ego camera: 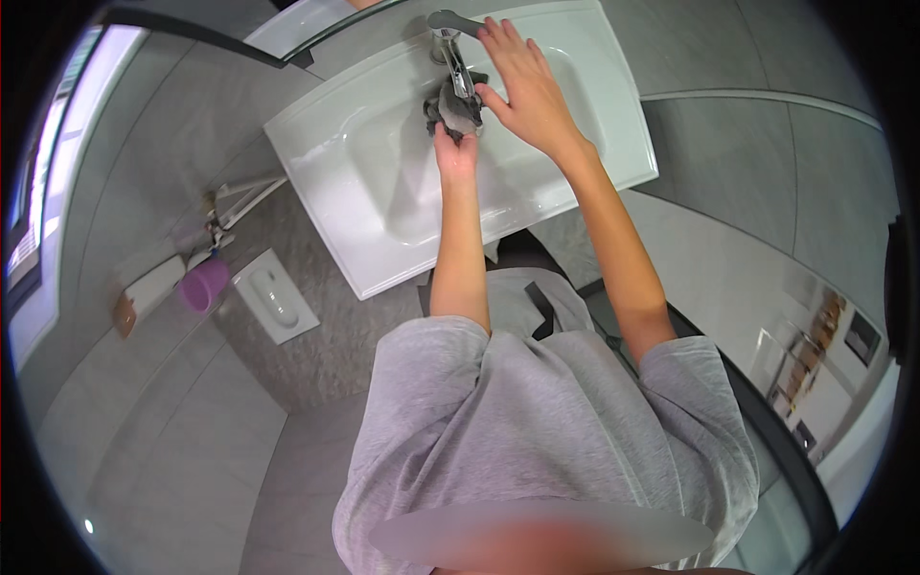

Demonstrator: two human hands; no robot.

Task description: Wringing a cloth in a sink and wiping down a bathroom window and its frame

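Note:
My left hand holds a bunched dark and light grey cloth under the spout of a chrome faucet. Part of the cloth is hidden by the spout, and whether water is running I cannot tell. Over the right part of the white washbasin, my right hand is spread flat, palm down, with nothing in it. Its fingertips overlap the end of the faucet's lever; contact is hard to make out. The thumb points towards the cloth and the spout.
A mirror edge borders the basin's far side. To the left on the floor is a white squat toilet, with a purple bucket beside it. Grey tiled walls surround the basin, and a dark-framed doorway lies at right.

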